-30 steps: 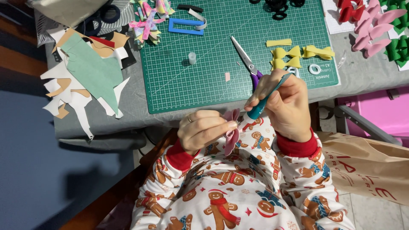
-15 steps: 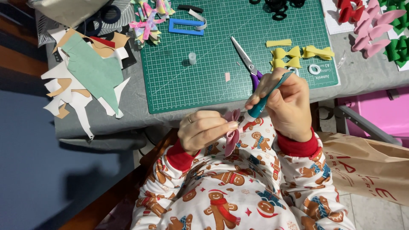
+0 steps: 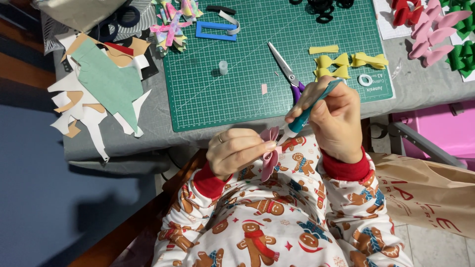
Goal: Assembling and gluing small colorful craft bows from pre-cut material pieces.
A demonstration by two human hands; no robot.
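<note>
Head view: cluttered green cutting mat (image 3: pixel 237 94), grey table (image 3: pixel 123 143).

matt pink foam bow (image 3: pixel 269 151), smooth teal plastic tool (image 3: pixel 307 111), matt green cutting mat (image 3: pixel 222 99), shiny metal scissors (image 3: pixel 284 66)

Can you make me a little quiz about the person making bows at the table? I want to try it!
1. True or false: the left hand pinches a pink bow.
2. What does the right hand hold? A) the scissors B) a teal glue pen C) a yellow bow
3. Fill in: the purple-handled scissors lie on the green ____.

Key:
1. True.
2. B, the teal glue pen, with its tip at the pink bow.
3. Cutting mat, near the yellow bows.
</note>
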